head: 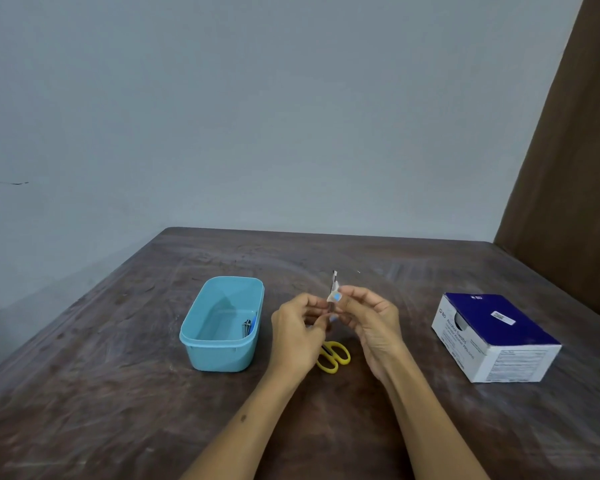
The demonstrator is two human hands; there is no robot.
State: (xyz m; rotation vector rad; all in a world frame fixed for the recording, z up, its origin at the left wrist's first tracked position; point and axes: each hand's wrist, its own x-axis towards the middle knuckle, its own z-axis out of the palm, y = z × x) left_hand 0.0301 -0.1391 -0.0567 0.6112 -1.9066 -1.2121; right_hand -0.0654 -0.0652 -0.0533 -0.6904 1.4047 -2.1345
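Tool [334, 276] in wipe [332, 294] — tools [247, 328] in tub [219, 355]

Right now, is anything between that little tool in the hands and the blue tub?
Nothing visible. The left hand and right hand pinch the small tool; the open blue tub sits just left. The yellow scissors lie below the hands, off that path.

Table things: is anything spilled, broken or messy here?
Nothing stands out. The blue tub and swab box sit flat, the yellow scissors lie on the table, and the left hand and right hand hold a small metal tool with a white wipe. The table only looks scuffed.
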